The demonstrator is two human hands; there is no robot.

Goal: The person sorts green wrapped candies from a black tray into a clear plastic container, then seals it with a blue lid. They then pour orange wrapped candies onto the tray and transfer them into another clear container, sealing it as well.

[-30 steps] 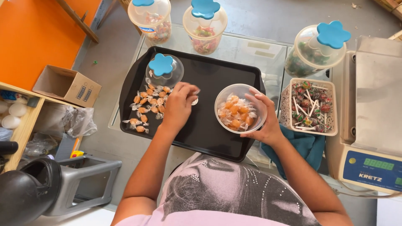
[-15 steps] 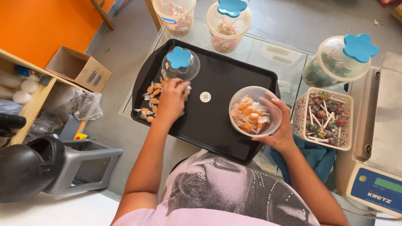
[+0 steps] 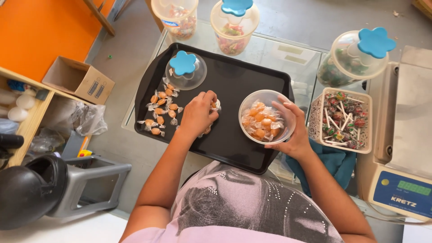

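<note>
On black tray [image 3: 234,81], near its middle: left hand [image 3: 198,114] knuckles up, fingers curled shut around wrapped orange sweets, one clear twisted wrapper end showing at fingertips. Just right of it, apart from it by a strip of bare tray: clear bowl [image 3: 266,116], partly full of same sweets, gripped at right rim and underside by right hand [image 3: 294,135]. Bowl mouth facing up, lying straight right of left hand along tray's long axis; left hand nearer to loose sweets [image 3: 159,112], scattered left of it toward tray's left edge. Far-left on tray: clear lid [image 3: 185,69] with blue flower knob. Beyond tray, far side: three clear jars, two with blue flower lids. Right: white basket [image 3: 340,119] of lollipops, then scale [image 3: 402,148] with blue panel. Left, on floor: brown carton [image 3: 78,80].
</note>
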